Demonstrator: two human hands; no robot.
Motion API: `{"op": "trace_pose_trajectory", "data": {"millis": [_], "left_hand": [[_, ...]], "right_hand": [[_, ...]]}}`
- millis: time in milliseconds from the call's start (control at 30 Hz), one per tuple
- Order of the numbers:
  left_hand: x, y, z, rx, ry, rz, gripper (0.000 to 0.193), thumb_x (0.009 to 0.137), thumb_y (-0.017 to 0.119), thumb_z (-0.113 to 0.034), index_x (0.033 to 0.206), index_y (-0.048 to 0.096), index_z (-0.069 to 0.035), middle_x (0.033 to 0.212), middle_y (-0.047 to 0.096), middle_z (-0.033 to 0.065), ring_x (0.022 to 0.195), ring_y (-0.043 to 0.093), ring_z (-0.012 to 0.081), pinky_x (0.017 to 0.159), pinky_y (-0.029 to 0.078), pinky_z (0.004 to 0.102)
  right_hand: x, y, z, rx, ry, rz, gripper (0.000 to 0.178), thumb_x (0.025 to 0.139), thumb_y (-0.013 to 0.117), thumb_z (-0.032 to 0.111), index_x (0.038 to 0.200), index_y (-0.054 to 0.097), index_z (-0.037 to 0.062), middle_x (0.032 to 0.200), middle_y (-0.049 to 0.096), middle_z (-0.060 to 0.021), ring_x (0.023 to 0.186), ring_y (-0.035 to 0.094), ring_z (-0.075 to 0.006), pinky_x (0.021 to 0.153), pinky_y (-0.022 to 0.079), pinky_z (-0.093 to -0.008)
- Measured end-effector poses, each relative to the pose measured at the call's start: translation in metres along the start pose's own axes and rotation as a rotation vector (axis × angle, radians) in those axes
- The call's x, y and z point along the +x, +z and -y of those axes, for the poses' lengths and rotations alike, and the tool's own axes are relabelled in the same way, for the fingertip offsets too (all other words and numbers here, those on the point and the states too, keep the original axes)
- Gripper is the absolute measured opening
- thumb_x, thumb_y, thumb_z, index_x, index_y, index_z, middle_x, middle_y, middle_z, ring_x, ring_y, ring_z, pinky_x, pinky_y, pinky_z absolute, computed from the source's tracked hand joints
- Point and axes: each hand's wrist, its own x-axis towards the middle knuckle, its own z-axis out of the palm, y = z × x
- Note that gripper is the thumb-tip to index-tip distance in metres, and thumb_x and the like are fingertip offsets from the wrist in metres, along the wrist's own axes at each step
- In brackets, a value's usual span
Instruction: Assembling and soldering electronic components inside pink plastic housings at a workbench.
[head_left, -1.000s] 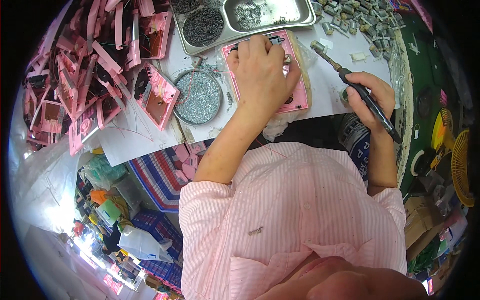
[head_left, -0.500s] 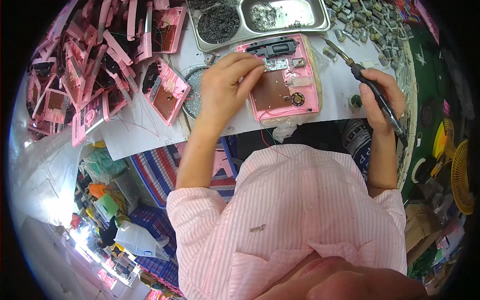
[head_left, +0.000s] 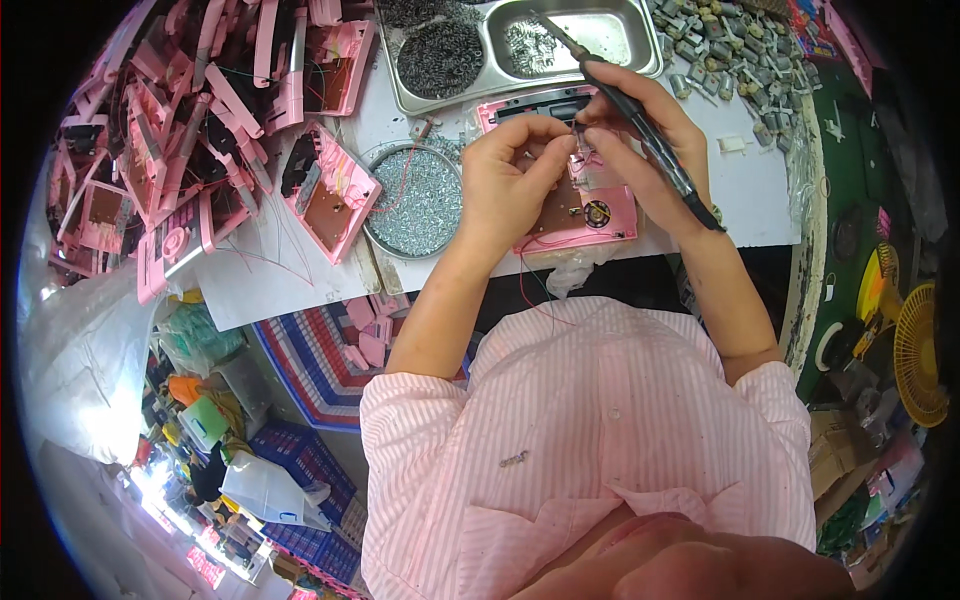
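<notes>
A pink plastic casing [head_left: 612, 215] lies on the table in front of me, with a brown board, a small round black part and loose wires in it. My left hand [head_left: 515, 185] is above its left half, thumb and forefinger pinched on something too small to make out. Over the casing's right side, my right hand [head_left: 655, 150] grips a black-handled soldering iron [head_left: 655, 145], its metal tip pointing up and away over the metal tray. The right fingertips meet the left ones above the casing, which hides its middle.
A round dish of small screws [head_left: 415, 205] sits left of the casing. Beyond it stands a metal tray [head_left: 640, 45] with dark springs and small parts. Pink casings [head_left: 165, 130] pile up at left; small motors [head_left: 730, 60] lie at far right. A yellow fan [head_left: 918, 350] stands right.
My right hand has come left and over the casing with the soldering iron, meeting my left hand. The left hand has moved right, uncovering the screw dish.
</notes>
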Motion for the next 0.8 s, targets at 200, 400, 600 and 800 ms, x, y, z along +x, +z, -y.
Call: {"op": "trace_pose_trajectory", "data": {"millis": [200,400,600,800], "left_hand": [[-0.002,-0.002,0.000,0.143,0.080,-0.017,0.009,0.091,0.072,-0.005,0.097,0.072,0.001,0.078,0.071,0.0028,0.065,0.062,0.0052,0.059,0.051,0.0213],[-0.003,-0.004,0.002,0.097,0.030,0.041,0.011,0.095,0.071,-0.008,0.100,0.071,0.002,0.082,0.069,0.0012,0.069,0.061,0.0054,0.061,0.048,0.0204],[0.004,-0.008,0.012,-0.001,-0.046,0.004,0.007,0.089,0.073,-0.008,0.090,0.071,-0.001,0.079,0.069,0.0021,0.066,0.062,0.0076,0.062,0.049,0.0238],[0.009,-0.009,0.011,0.672,0.313,-0.105,0.009,0.075,0.074,-0.011,0.075,0.067,-0.006,0.075,0.058,0.0082,0.067,0.059,0.0259,0.062,0.049,0.0387]], "right_hand": [[0.004,0.007,-0.003,-0.070,-0.043,0.009,0.053,0.087,0.068,-0.004,0.137,0.062,0.0125,0.101,0.065,-0.0033,0.090,0.065,-0.0118,0.082,0.054,-0.0247],[0.000,0.008,-0.009,-0.155,-0.089,-0.031,0.053,0.084,0.068,-0.004,0.134,0.063,0.0125,0.095,0.064,-0.0042,0.084,0.064,-0.0118,0.077,0.053,-0.0251],[-0.011,0.007,-0.003,-0.186,-0.095,-0.077,0.041,0.087,0.070,-0.003,0.127,0.068,0.0067,0.098,0.067,-0.0032,0.083,0.064,-0.0092,0.074,0.051,-0.0226],[-0.029,-0.049,0.016,-0.281,-0.098,-0.023,0.026,0.090,0.074,0.006,0.115,0.070,-0.0007,0.092,0.071,-0.0025,0.078,0.061,-0.0053,0.069,0.047,-0.0198]]}}
